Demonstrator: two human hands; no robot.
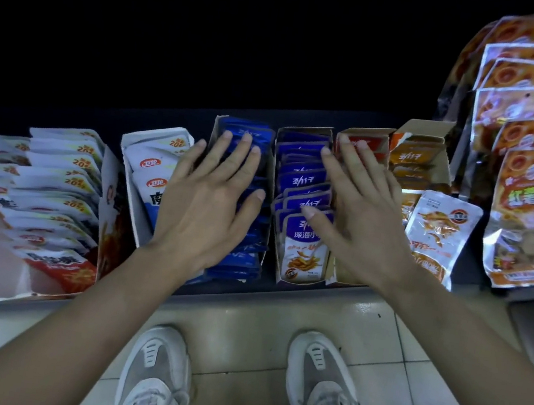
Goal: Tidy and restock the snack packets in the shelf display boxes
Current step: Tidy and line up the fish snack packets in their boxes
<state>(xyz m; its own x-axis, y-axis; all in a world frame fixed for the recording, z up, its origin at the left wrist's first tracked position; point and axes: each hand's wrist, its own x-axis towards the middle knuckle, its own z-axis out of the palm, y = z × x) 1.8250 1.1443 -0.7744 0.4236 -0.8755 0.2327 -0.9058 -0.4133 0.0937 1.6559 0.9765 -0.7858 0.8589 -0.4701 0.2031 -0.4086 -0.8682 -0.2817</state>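
Snack packets [301, 238], glossy, fill cardboard boxes [305, 131]; left hand [203, 199] and right hand [367, 217] fingers [240, 160] straight, spread, holding nothing.

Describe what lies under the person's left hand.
The left hand, fingers spread, lies over a cardboard display box of dark blue foil packets. Packets show past the fingertips and beside the wrist; those beneath the palm are hidden.

flat left hand [211, 194] over blue packets [244, 254]
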